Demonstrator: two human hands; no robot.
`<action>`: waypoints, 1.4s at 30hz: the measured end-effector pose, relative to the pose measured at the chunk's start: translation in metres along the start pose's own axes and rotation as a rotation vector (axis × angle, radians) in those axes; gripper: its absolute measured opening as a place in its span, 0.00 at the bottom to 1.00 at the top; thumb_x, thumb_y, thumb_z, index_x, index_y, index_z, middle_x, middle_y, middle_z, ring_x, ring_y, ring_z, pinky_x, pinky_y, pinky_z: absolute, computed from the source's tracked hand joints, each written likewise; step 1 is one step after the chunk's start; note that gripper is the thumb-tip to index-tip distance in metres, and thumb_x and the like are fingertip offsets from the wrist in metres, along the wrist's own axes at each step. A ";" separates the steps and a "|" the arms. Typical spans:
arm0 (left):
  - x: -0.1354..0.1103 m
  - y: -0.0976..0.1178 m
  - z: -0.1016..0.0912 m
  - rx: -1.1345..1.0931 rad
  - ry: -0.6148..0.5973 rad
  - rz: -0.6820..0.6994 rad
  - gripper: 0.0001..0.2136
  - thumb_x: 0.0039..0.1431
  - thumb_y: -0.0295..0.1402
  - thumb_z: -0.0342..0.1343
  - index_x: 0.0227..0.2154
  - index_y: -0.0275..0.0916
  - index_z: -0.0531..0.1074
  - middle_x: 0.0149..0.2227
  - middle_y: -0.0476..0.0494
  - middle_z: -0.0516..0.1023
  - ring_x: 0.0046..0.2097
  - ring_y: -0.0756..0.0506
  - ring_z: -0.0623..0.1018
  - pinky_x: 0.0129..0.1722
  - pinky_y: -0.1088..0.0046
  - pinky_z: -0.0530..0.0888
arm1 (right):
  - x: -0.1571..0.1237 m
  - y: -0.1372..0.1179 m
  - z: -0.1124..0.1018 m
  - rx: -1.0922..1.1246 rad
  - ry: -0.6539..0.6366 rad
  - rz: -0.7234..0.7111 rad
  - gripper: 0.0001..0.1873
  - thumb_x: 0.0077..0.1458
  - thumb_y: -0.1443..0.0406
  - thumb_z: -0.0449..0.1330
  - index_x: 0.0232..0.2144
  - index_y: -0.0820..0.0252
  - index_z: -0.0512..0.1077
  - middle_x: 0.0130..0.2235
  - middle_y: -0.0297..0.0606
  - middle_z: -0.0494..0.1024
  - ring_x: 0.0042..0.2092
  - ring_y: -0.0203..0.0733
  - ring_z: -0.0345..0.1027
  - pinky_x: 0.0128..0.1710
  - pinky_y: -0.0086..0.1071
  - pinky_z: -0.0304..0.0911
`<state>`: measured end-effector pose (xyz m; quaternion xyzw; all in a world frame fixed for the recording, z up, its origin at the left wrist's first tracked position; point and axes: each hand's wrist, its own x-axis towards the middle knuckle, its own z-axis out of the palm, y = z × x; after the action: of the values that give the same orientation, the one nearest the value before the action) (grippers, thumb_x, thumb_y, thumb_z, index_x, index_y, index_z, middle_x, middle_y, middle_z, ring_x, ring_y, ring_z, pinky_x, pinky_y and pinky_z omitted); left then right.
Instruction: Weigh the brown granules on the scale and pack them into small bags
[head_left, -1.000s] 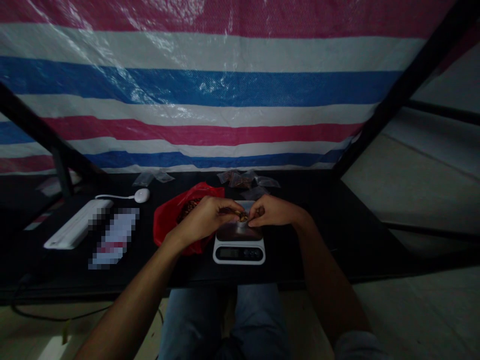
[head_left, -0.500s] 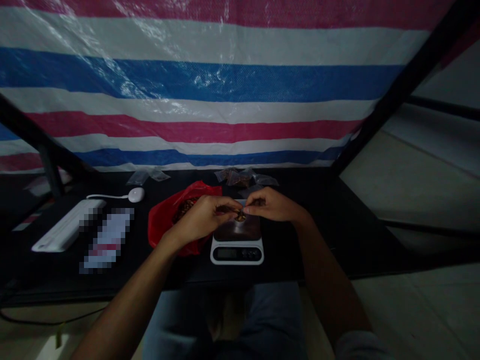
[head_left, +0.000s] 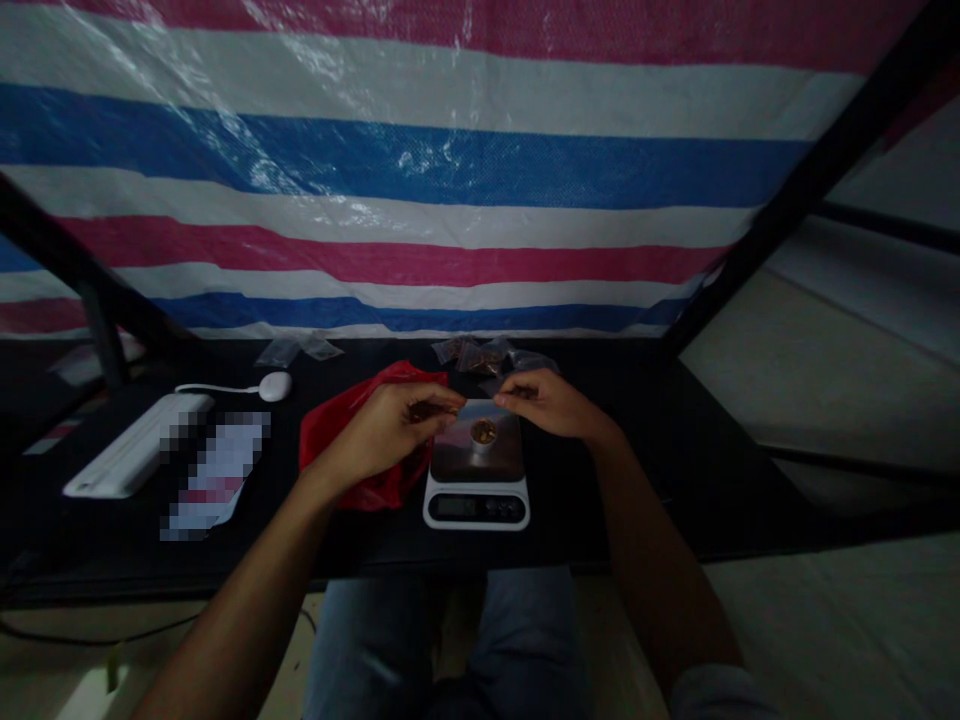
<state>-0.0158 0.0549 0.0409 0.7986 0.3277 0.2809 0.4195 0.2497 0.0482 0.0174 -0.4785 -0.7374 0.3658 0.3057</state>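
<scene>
Small round silvery cup (head_left: pixel 483 436): on your white steel-topped scale (head_left: pixel 459 464)
Left hand (head_left: pixel 390 425): over your red plastic bag (head_left: pixel 324 425); can't tell fingers' hold
Right hand (head_left: pixel 551 402): can't tell fingers' hold

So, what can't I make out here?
Head view throughout:
The reading on the white digital scale with metal plate: too dark and small.
The inside of the red plastic bag: covered by the left hand.
Whether that hand's fingers or the right hand pinch anything: too small and dim.
Any print on the pale, flat item with red band: pixelated.
Where the black cable leads: left edge cuts it off.
</scene>
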 end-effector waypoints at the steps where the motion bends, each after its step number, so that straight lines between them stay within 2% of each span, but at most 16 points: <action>1: -0.004 -0.002 -0.006 0.026 0.026 -0.020 0.12 0.60 0.36 0.60 0.44 0.38 0.80 0.46 0.42 0.84 0.46 0.43 0.83 0.49 0.68 0.78 | 0.002 0.005 -0.001 -0.038 0.083 0.014 0.13 0.61 0.58 0.59 0.32 0.61 0.77 0.32 0.38 0.79 0.35 0.41 0.71 0.36 0.33 0.63; 4: -0.016 -0.013 -0.026 0.136 0.076 -0.100 0.15 0.60 0.42 0.60 0.44 0.39 0.80 0.45 0.43 0.85 0.45 0.42 0.83 0.48 0.67 0.78 | 0.006 0.021 -0.008 -0.241 0.332 0.046 0.10 0.62 0.64 0.56 0.36 0.60 0.77 0.38 0.41 0.81 0.39 0.44 0.73 0.41 0.36 0.65; 6: -0.025 -0.023 -0.037 0.243 0.103 -0.134 0.16 0.59 0.45 0.59 0.44 0.40 0.81 0.46 0.43 0.85 0.46 0.41 0.83 0.49 0.67 0.78 | 0.008 0.030 -0.013 -0.376 0.471 0.058 0.11 0.61 0.68 0.56 0.42 0.60 0.77 0.43 0.45 0.80 0.44 0.47 0.73 0.48 0.40 0.65; 9: -0.035 -0.038 -0.044 0.361 0.081 -0.169 0.18 0.61 0.46 0.57 0.46 0.42 0.81 0.48 0.42 0.85 0.46 0.39 0.83 0.48 0.67 0.78 | 0.010 0.037 -0.017 -0.510 0.617 0.079 0.13 0.61 0.69 0.56 0.46 0.62 0.76 0.47 0.49 0.79 0.49 0.52 0.71 0.54 0.45 0.64; 14: -0.042 -0.045 -0.043 0.428 0.085 -0.155 0.18 0.65 0.47 0.52 0.48 0.44 0.81 0.49 0.44 0.84 0.48 0.39 0.83 0.50 0.67 0.76 | 0.014 0.031 -0.006 -0.587 0.536 0.009 0.13 0.61 0.69 0.56 0.46 0.60 0.76 0.48 0.47 0.78 0.51 0.53 0.68 0.56 0.46 0.63; 18: -0.041 -0.036 -0.039 0.399 0.129 -0.108 0.17 0.66 0.46 0.52 0.46 0.44 0.81 0.47 0.45 0.85 0.48 0.40 0.83 0.51 0.68 0.76 | 0.018 0.032 -0.002 -0.649 0.583 0.047 0.15 0.61 0.67 0.57 0.49 0.61 0.76 0.50 0.50 0.77 0.52 0.56 0.67 0.56 0.48 0.63; 22: -0.033 -0.028 -0.033 0.344 0.151 -0.044 0.15 0.67 0.44 0.52 0.44 0.43 0.80 0.46 0.46 0.85 0.47 0.42 0.83 0.49 0.70 0.76 | 0.019 0.042 -0.004 -0.713 0.549 0.089 0.19 0.59 0.68 0.60 0.52 0.63 0.75 0.54 0.51 0.76 0.55 0.58 0.66 0.58 0.48 0.62; 26: -0.017 -0.022 -0.025 0.300 0.158 0.011 0.14 0.68 0.41 0.52 0.43 0.41 0.80 0.45 0.45 0.85 0.44 0.44 0.83 0.46 0.72 0.76 | 0.016 0.048 -0.008 -0.730 0.527 0.193 0.11 0.61 0.69 0.59 0.44 0.62 0.78 0.49 0.51 0.80 0.52 0.57 0.70 0.55 0.47 0.63; 28: -0.009 -0.020 -0.021 0.269 0.164 0.033 0.13 0.68 0.40 0.52 0.42 0.40 0.80 0.43 0.45 0.85 0.43 0.44 0.83 0.45 0.71 0.76 | 0.016 0.049 -0.010 -0.701 0.558 0.200 0.09 0.61 0.69 0.58 0.40 0.60 0.79 0.46 0.50 0.81 0.49 0.55 0.72 0.52 0.46 0.64; 31: 0.002 -0.017 -0.015 0.230 0.191 0.057 0.13 0.67 0.39 0.53 0.42 0.40 0.80 0.43 0.45 0.85 0.43 0.43 0.83 0.45 0.69 0.77 | 0.017 0.046 -0.014 -0.500 0.742 0.113 0.07 0.60 0.66 0.58 0.36 0.59 0.77 0.41 0.47 0.81 0.44 0.51 0.74 0.49 0.44 0.66; 33: 0.007 -0.014 -0.011 0.203 0.231 0.057 0.13 0.67 0.40 0.53 0.43 0.40 0.80 0.44 0.44 0.85 0.45 0.42 0.83 0.46 0.67 0.77 | 0.019 0.040 -0.016 -0.225 0.886 0.012 0.06 0.58 0.62 0.61 0.34 0.59 0.75 0.38 0.44 0.81 0.40 0.48 0.75 0.45 0.41 0.68; 35: 0.010 -0.013 -0.004 0.166 0.267 0.052 0.14 0.68 0.41 0.53 0.45 0.40 0.79 0.44 0.43 0.84 0.45 0.42 0.82 0.45 0.66 0.77 | 0.020 0.030 -0.016 0.106 0.932 -0.075 0.11 0.54 0.57 0.65 0.34 0.58 0.74 0.35 0.40 0.81 0.38 0.45 0.75 0.39 0.38 0.68; 36: 0.012 -0.012 0.000 0.152 0.285 0.063 0.14 0.67 0.41 0.54 0.47 0.40 0.78 0.44 0.42 0.84 0.44 0.42 0.82 0.45 0.65 0.78 | 0.021 0.024 -0.014 0.267 0.902 -0.104 0.13 0.52 0.56 0.67 0.34 0.58 0.73 0.34 0.39 0.81 0.36 0.43 0.75 0.37 0.35 0.68; 38: 0.013 -0.012 0.009 0.149 0.319 0.128 0.18 0.65 0.40 0.58 0.55 0.40 0.73 0.50 0.40 0.81 0.47 0.42 0.81 0.48 0.63 0.77 | 0.019 0.012 -0.010 0.548 0.761 -0.119 0.16 0.48 0.55 0.71 0.33 0.57 0.72 0.32 0.36 0.80 0.34 0.40 0.74 0.32 0.31 0.66; 40: 0.014 -0.011 0.017 0.180 0.334 0.240 0.28 0.61 0.38 0.63 0.63 0.42 0.65 0.59 0.37 0.74 0.54 0.40 0.78 0.56 0.59 0.75 | 0.017 0.001 -0.003 0.756 0.582 -0.099 0.18 0.45 0.57 0.74 0.35 0.56 0.73 0.33 0.34 0.80 0.33 0.37 0.74 0.30 0.28 0.66; 42: 0.013 -0.011 0.023 0.218 0.342 0.338 0.32 0.61 0.36 0.64 0.66 0.45 0.60 0.64 0.37 0.68 0.62 0.39 0.72 0.62 0.56 0.70 | 0.015 -0.007 0.003 0.894 0.439 -0.070 0.23 0.43 0.60 0.76 0.41 0.54 0.73 0.33 0.31 0.81 0.31 0.35 0.74 0.29 0.26 0.66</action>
<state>0.0059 0.0580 0.0225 0.8234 0.2843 0.4409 0.2165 0.2386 0.0593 0.0228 -0.3416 -0.4423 0.5261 0.6410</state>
